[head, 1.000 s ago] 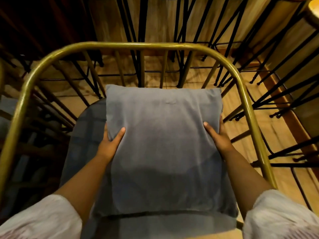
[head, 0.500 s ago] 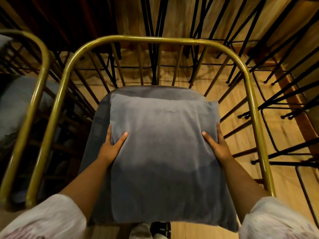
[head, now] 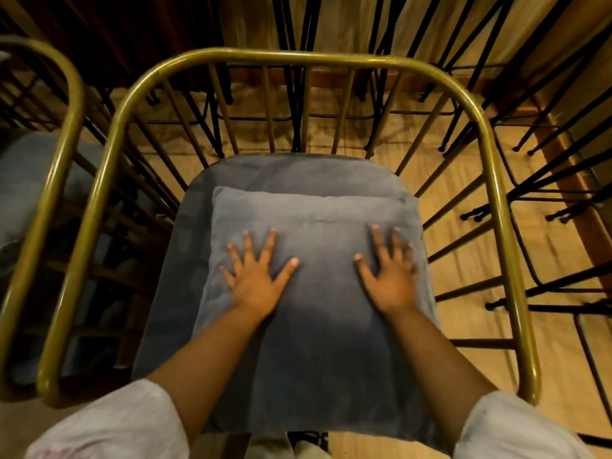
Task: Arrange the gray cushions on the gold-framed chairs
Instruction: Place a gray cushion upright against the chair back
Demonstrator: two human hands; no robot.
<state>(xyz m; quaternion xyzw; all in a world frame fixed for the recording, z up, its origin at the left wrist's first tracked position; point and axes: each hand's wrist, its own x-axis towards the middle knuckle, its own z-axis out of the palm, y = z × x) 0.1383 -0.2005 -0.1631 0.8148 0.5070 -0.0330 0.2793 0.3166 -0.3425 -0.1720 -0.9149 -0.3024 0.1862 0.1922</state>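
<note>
A gray cushion (head: 318, 226) lies flat on the gray seat (head: 172, 293) of a gold-framed chair (head: 109, 154) directly below me. My left hand (head: 256, 276) rests palm down on the cushion's left half with fingers spread. My right hand (head: 389, 273) lies flat on its right half, fingers also apart. Neither hand grips the fabric. The cushion's near edge overhangs the seat front between my white sleeves.
A second gold-framed chair (head: 71, 104) stands close on the left with a gray cushion (head: 26, 180) on it. Black metal chair legs (head: 546, 180) crowd the wooden floor to the right and behind. A wooden wall runs along the back.
The cushion went down from being held by its sides onto the seat. Both hands let go of its edges and now lie flat on top.
</note>
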